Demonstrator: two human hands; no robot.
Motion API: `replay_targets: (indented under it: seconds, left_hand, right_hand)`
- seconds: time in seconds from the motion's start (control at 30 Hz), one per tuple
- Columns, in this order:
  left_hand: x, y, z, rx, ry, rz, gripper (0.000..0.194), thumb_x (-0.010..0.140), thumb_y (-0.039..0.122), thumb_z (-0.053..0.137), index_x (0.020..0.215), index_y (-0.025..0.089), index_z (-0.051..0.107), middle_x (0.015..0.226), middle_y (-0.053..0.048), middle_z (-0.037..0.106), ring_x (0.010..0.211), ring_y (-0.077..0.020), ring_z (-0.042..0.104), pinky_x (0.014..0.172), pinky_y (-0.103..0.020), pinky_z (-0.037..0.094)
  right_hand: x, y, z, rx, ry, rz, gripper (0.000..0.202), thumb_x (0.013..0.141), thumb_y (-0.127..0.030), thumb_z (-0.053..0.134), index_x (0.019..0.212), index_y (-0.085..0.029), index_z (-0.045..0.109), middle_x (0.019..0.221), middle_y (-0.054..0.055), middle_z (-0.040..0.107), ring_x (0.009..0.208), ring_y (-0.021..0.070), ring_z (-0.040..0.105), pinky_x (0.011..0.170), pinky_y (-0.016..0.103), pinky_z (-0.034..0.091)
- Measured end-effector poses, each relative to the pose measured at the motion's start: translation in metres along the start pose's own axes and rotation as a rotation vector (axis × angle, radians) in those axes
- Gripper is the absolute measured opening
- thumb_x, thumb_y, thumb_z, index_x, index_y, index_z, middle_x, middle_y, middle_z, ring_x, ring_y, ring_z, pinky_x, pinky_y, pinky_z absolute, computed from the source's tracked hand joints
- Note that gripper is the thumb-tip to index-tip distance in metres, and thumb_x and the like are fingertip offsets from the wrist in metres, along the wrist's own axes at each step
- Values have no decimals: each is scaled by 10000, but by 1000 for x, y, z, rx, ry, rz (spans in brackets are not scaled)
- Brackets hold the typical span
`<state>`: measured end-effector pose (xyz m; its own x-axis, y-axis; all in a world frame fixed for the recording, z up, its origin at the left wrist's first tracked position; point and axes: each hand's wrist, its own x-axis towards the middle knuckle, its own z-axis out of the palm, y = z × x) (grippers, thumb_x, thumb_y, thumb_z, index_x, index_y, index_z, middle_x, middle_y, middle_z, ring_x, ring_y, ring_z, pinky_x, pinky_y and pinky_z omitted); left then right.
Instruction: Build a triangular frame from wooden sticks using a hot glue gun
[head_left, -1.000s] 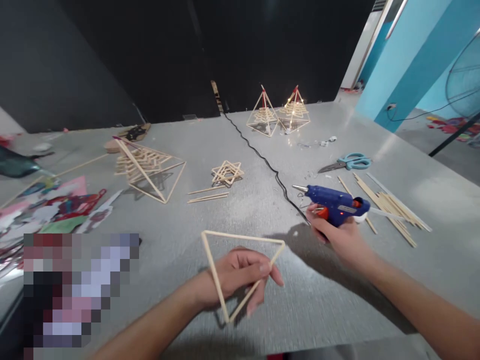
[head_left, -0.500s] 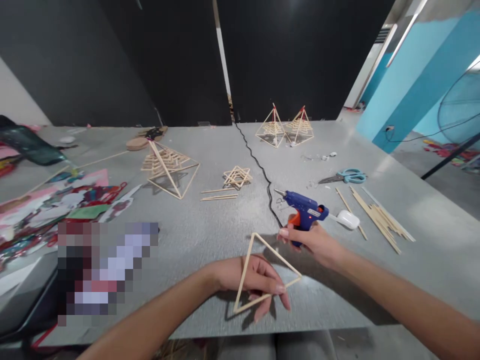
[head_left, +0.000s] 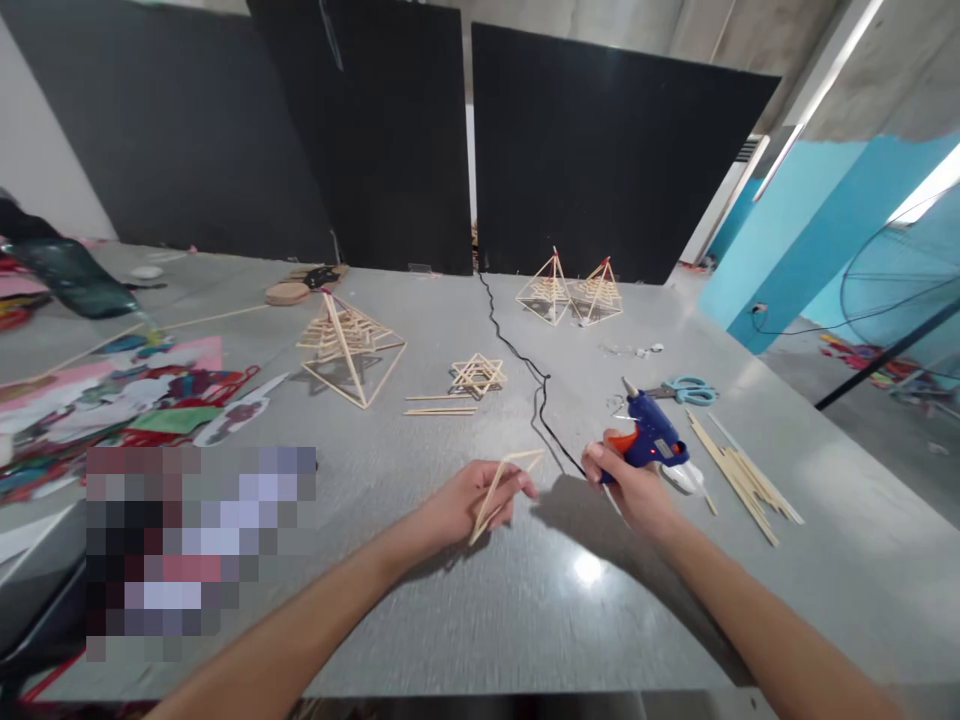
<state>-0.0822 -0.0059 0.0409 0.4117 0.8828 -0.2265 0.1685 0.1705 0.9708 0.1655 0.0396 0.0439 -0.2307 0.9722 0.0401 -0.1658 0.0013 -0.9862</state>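
Observation:
A triangle of thin wooden sticks (head_left: 489, 499) is pinched in my left hand (head_left: 471, 500), tilted so that it looks narrow. My right hand (head_left: 630, 482) grips a blue hot glue gun (head_left: 654, 430) by its handle, with the fingers near the orange trigger and the nozzle pointing up and away. A small red light shows on the gun's side. Beyond my left hand lie a small star-shaped stick frame (head_left: 478, 376) and several loose sticks (head_left: 441, 411). Farther left stands a larger stick pyramid (head_left: 349, 350).
Two stick pyramids (head_left: 553, 290) stand at the back. Teal-handled scissors (head_left: 690, 390), a white case (head_left: 682, 478) and a bundle of sticks (head_left: 739, 475) lie right. A black cord (head_left: 517, 345) crosses the table. Paper scraps (head_left: 165, 400) and a bottle (head_left: 71, 275) are left.
My left hand has lifted and tilted the stick triangle, moving it away from the table's front edge. My right hand has moved right with the glue gun, turning its nozzle upward. The view has tilted up.

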Motion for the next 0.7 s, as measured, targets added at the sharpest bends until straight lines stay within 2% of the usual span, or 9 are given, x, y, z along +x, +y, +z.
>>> replay_targets:
  seconds: [0.07, 0.17, 0.27, 0.37, 0.57, 0.7]
  left_hand:
    - [2, 1, -2, 62, 72, 15, 611, 930, 766, 567, 1026, 176, 692, 547, 84, 416, 464, -112, 315, 476, -250, 251]
    - [3, 1, -2, 192, 218, 54, 498, 1000, 648, 502, 1003, 190, 698, 533, 79, 403, 476, -132, 326, 505, -259, 242]
    - [2, 0, -2, 353, 363, 104, 352, 1017, 500, 553, 942, 209, 737, 594, 18, 549, 559, -167, 456, 582, -276, 273]
    - [2, -3, -4, 479, 458, 130, 256, 999, 425, 605, 937, 235, 766, 713, -36, 691, 639, -206, 562, 641, -296, 291]
    - [1, -1, -8, 603, 539, 142, 281, 1023, 410, 560, 951, 234, 767, 659, -21, 676, 604, -203, 546, 653, -303, 280]
    - [-3, 5, -9, 593, 493, 141, 403, 1040, 510, 497, 1005, 219, 774, 644, -12, 668, 578, -194, 544, 632, -303, 318]
  right_hand:
    - [-4, 3, 3, -8, -17, 18, 595, 734, -666, 921, 699, -280, 470, 608, -19, 539, 613, 180, 475, 575, 334, 348]
    - [-10, 7, 8, -26, -61, 85, 563, 704, -686, 918, 730, -286, 522, 670, -1, 620, 662, 203, 553, 590, 337, 382]
    - [-14, 10, 11, -83, -83, 151, 508, 720, -681, 895, 700, -278, 586, 716, 24, 661, 703, 210, 587, 639, 352, 428]
    - [-14, 10, 11, -145, -65, 194, 487, 703, -648, 913, 666, -270, 608, 715, 19, 648, 697, 198, 564, 687, 365, 461]
    - [-13, 12, 14, -188, -73, 213, 503, 654, -571, 954, 608, -275, 550, 658, -17, 573, 674, 189, 529, 703, 367, 451]
    - [-12, 11, 16, -187, -72, 209, 514, 675, -538, 935, 601, -276, 499, 689, -10, 577, 697, 202, 540, 714, 382, 463]
